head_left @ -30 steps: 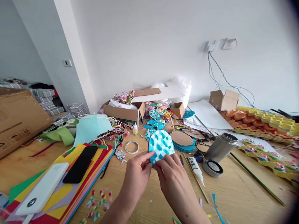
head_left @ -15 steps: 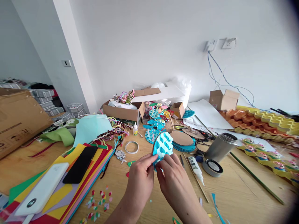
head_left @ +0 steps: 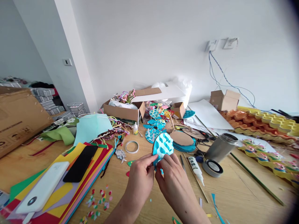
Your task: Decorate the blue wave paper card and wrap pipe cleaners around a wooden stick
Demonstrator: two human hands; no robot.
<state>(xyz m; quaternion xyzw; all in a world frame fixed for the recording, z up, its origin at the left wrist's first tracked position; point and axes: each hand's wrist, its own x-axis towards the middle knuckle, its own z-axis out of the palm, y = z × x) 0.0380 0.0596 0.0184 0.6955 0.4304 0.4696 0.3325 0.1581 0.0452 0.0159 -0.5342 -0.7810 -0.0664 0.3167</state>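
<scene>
Both of my hands hold a round cardboard disc covered with blue and white foam waves (head_left: 163, 146), raised above the wooden table (head_left: 233, 193) and turned partly edge-on. My left hand (head_left: 140, 177) pinches its lower left rim. My right hand (head_left: 173, 180) pinches its lower edge from the right, fingers closed on it. A stack of similar blue discs (head_left: 184, 144) with a bare cardboard disc on top lies just behind.
Coloured foam sheets (head_left: 93, 157) with a black phone (head_left: 80, 163) and a white power bank (head_left: 40, 191) lie at left. A tape roll (head_left: 132, 147), glue bottle (head_left: 195, 166), steel flask (head_left: 220, 147), its lid (head_left: 212, 168), green stick (head_left: 257, 179) and cardboard boxes (head_left: 123, 112) surround my hands.
The blue wave disc has turned from facing me flat to partly edge-on, so it looks narrower. My hands stayed together at its lower edge and shifted slightly.
</scene>
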